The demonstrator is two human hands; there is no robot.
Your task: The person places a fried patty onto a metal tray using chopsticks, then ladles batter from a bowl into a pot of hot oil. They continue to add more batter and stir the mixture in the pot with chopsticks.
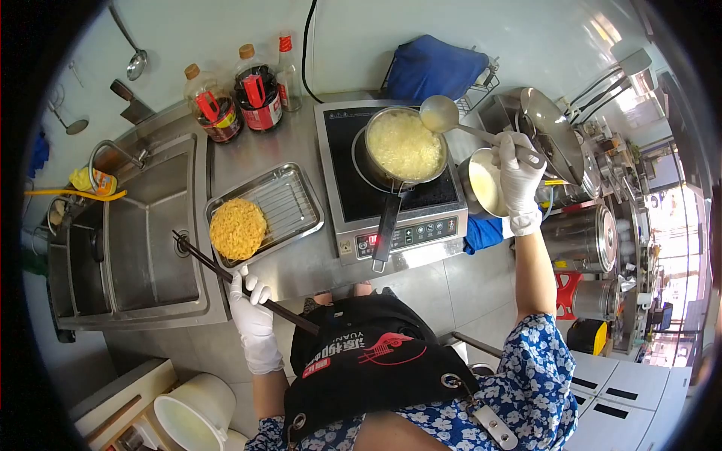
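Note:
My gloved right hand (519,177) is closed round the handle of a metal ladle (439,114), whose bowl hangs over the right rim of a pan (387,225). Pale yellow food (406,146) bubbles in the pan, which sits on an induction cooker (346,192). Below that hand stands a metal pot (472,195) of creamy pale liquid (489,184). In my gloved left hand (254,312) are long dark chopsticks (286,314), pointing left over the sink edge. Near their tips a round golden fried cake (238,229) lies on a wire rack in a metal tray (320,218).
A double sink (150,225) is at the left. Behind the tray stand two dark sauce bottles (218,113) and a clear bottle (288,79). A blue cloth (436,68) hangs on a rack behind the cooker. A large steel pot (579,237) stands at right, a white bucket (197,413) below.

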